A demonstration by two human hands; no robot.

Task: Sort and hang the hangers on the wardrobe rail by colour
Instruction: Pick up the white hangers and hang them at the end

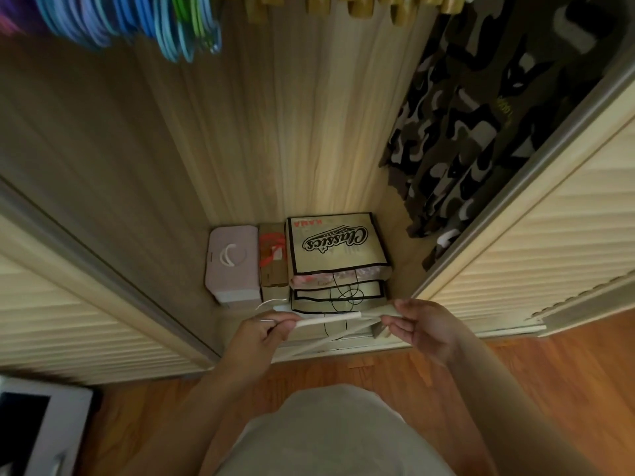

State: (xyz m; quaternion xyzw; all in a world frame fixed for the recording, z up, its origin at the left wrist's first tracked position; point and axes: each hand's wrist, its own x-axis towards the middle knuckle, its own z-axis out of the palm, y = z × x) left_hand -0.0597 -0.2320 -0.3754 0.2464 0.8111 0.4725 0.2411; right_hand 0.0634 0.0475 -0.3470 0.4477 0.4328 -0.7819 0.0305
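Observation:
A white hanger (326, 319) lies level between my hands, low in front of the open wardrobe. My left hand (261, 333) grips it near its metal hook end. My right hand (422, 326) pinches its other end with thumb and fingers. High at the top left hang purple, blue and green hangers (137, 18), blurred. Wooden hangers (360, 3) hang along the top middle. The rail itself is out of view.
On the wardrobe floor sit a pink box (232, 264), a cardboard box (273, 259) and a beige "Classics" bag (338, 247). A camouflage garment (474, 132) hangs at the right. Louvred doors (532, 242) flank the opening. A white object (37, 424) stands at bottom left.

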